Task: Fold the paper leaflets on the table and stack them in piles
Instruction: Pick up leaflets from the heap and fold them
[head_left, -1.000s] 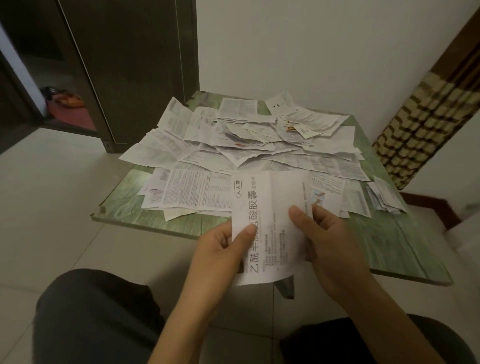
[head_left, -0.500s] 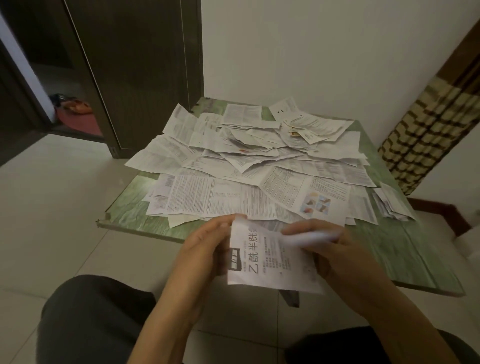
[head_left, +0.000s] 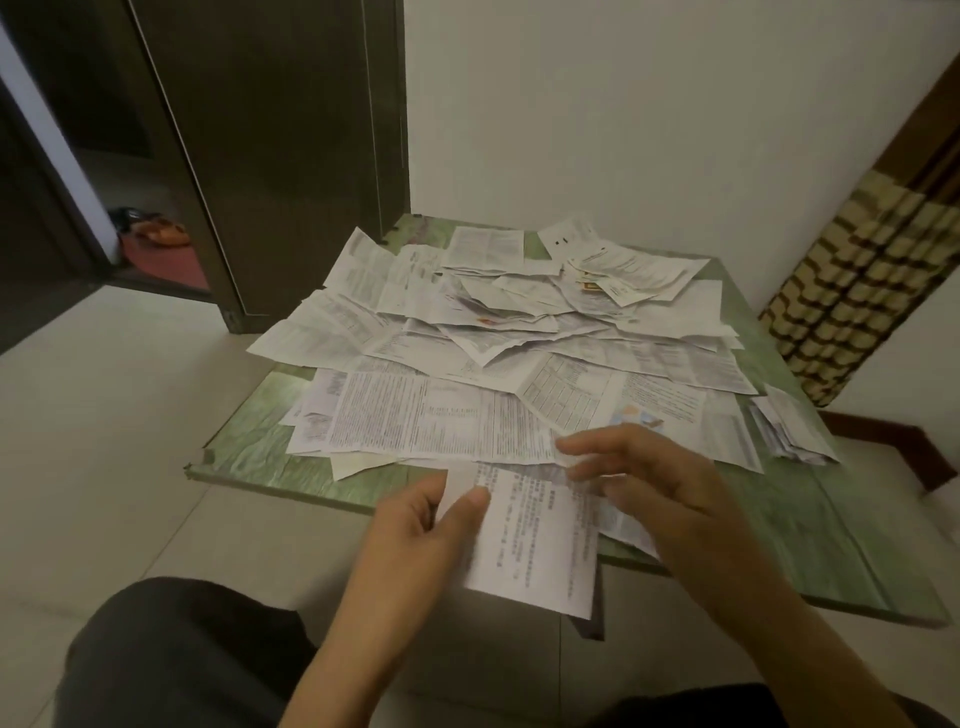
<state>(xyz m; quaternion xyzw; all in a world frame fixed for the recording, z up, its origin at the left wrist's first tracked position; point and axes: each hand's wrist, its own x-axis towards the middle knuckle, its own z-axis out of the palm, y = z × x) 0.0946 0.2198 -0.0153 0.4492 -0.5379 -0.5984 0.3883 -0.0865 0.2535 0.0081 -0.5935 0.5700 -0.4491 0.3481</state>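
A white printed leaflet (head_left: 540, 540), folded over, is at the table's near edge and hangs partly past it. My left hand (head_left: 421, 535) pinches its left edge between thumb and fingers. My right hand (head_left: 654, 488) lies over its right side with the fingers spread toward the left, and hides that part of the paper. Behind the hands a wide heap of unfolded leaflets (head_left: 519, 353) covers most of the green table (head_left: 249, 457). A small pile of folded leaflets (head_left: 789, 431) lies at the table's right edge.
A dark door and frame (head_left: 291, 156) stand behind the table on the left, a white wall behind it. A checked curtain (head_left: 857, 291) hangs at the right. My dark-trousered knees (head_left: 171, 660) are below the table edge, over a pale tiled floor.
The leaflet, held upright and open a second ago, has been folded down and now lies lower and flatter at the table edge. My right hand moved on top of it.
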